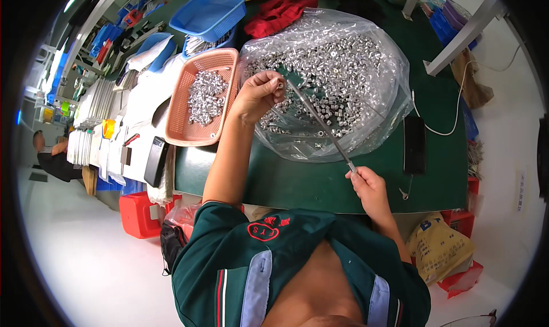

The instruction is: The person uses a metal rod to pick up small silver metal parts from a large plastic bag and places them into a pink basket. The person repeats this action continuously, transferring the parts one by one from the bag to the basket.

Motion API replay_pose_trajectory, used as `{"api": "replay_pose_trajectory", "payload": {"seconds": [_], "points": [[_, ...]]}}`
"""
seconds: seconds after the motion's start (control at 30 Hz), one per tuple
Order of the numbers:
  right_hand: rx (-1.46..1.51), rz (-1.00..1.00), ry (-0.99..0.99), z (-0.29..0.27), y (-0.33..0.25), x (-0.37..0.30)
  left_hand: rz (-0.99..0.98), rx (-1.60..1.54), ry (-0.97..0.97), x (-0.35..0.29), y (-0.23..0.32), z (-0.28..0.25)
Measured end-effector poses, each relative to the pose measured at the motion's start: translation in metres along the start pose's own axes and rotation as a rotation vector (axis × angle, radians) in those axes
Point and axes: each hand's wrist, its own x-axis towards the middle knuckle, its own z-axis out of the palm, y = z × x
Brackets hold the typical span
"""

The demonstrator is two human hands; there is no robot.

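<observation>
My left hand [261,95] is closed in a pinch on a small silvery metal sleeve [281,85], above the left edge of a clear plastic bag. My right hand [369,189], near the front edge of the table, grips the lower end of a thin metal rod [322,123]. The rod slants up and left over the bag, its far tip close beside my left fingers and apart from the sleeve. Many loose metal sleeves [354,58] lie spread on the open plastic bag [297,149]. Left of my left hand, a pink plastic basket [177,112] holds more small metal pieces [207,95].
Blue baskets [209,15] and a red cloth [280,12] lie at the back of the green table [223,175]. A black phone [414,145] and a white cable [457,112] are at right. Papers and a dark box-like case [156,162] sit left. A grey post [457,41] stands back right.
</observation>
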Motion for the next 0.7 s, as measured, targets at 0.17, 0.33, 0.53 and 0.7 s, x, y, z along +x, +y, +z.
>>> {"api": "replay_pose_trajectory", "payload": {"seconds": [0.17,0.33,0.53,0.7], "points": [[-0.06,-0.051,-0.02,0.002,0.0,-0.001,0.031,0.015,0.038,0.0,-0.003,0.001],[-0.176,-0.098,0.03,0.001,-0.001,-0.004,0.029,0.269,0.146,-0.005,0.003,0.004],[-0.191,-0.169,0.085,0.013,-0.006,-0.006,-0.061,0.298,0.115,-0.017,-0.012,0.039],[-0.027,-0.06,0.031,0.014,-0.005,0.005,-0.137,0.267,0.054,-0.027,-0.051,0.07]]}}
